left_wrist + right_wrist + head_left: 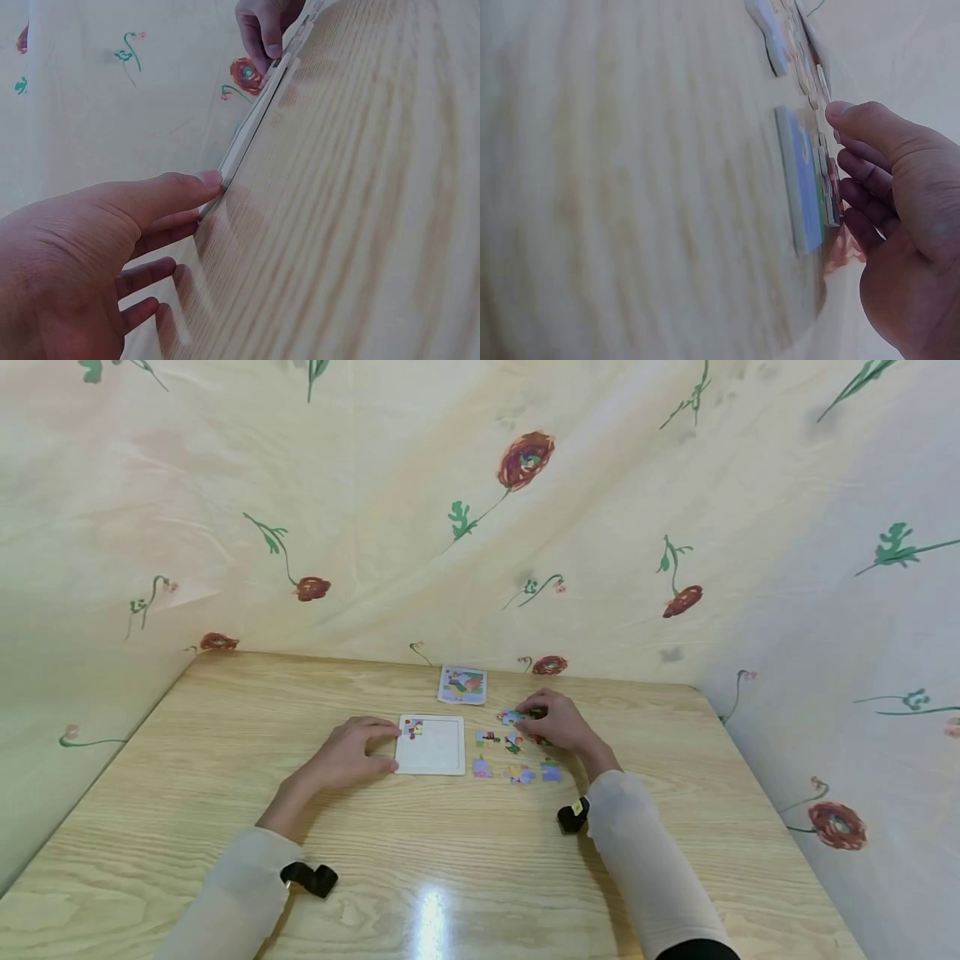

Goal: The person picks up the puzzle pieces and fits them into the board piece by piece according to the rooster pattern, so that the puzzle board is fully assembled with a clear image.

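Note:
A white square puzzle tray lies on the table, with one colourful puzzle piece in its upper left corner. My left hand touches the tray's left edge, fingers near the upper corner and thumb near the lower one. To the right of the tray lie several loose puzzle pieces. My right hand is over the far right pieces, and its thumb and fingertips pinch around a bluish puzzle piece. The hand partly covers neighbouring pieces. In the right wrist view the thumb hides most of that contact.
Behind the tray lies a picture card with a coloured print, close to the back edge of the wooden table. A flower-patterned cloth hangs behind the table and along both sides.

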Demonstrator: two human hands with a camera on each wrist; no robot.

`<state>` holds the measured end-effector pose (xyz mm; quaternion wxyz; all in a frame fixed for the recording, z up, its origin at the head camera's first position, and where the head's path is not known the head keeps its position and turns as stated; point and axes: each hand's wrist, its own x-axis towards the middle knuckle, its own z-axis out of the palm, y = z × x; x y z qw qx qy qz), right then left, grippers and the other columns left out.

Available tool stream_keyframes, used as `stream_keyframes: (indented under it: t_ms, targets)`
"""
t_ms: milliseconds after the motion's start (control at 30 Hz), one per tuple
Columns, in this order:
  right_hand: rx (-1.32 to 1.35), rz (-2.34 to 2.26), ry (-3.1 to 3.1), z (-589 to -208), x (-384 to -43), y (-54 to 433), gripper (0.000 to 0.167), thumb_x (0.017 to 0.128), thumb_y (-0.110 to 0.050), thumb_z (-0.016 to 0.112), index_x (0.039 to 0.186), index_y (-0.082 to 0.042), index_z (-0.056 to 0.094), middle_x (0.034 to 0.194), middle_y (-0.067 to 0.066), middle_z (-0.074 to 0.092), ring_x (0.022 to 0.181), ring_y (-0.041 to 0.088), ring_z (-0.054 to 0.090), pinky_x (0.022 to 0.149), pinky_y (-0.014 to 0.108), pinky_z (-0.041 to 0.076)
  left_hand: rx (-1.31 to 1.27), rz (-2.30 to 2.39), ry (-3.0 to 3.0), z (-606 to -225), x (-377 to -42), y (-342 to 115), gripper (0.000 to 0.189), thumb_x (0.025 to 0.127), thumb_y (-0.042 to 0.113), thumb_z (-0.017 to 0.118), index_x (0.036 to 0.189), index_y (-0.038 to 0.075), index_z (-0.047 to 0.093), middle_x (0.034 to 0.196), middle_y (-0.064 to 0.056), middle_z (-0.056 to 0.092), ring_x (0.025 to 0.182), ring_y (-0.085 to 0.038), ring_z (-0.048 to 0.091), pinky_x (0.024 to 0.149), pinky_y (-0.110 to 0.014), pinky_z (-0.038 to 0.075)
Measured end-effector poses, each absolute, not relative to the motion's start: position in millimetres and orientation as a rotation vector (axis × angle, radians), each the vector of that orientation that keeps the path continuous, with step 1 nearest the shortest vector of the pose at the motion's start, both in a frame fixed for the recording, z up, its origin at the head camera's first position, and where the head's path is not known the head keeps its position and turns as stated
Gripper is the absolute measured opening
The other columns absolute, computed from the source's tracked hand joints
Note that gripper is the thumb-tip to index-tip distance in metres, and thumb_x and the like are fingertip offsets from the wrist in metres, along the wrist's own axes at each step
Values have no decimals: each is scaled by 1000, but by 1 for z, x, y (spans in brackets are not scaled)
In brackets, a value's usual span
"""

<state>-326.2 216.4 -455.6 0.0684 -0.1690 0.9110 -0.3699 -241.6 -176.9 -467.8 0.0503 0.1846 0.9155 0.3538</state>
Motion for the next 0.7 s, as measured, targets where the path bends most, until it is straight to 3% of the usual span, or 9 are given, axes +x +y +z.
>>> stream_keyframes:
  t_ms: [367, 700]
  targets:
    - [-528, -1130, 2810, -455, -311, 206, 32, 96, -25, 74, 122, -7, 75, 128, 13, 62, 124, 37, 60, 100, 55, 54, 556, 1059, 2795, -466, -237, -179, 55, 90, 32, 76, 141, 17, 65, 152, -13, 54, 148, -41, 40, 118, -70, 28]
    - [-563, -1164, 2824, -452, -300, 180, 30, 94, -27, 77, 118, -9, 77, 128, 11, 64, 123, 34, 61, 101, 52, 55, 559, 1059, 2786, -466, -237, -180, 55, 90, 32, 76, 142, 18, 65, 153, -13, 54, 148, -42, 39, 118, -71, 28]
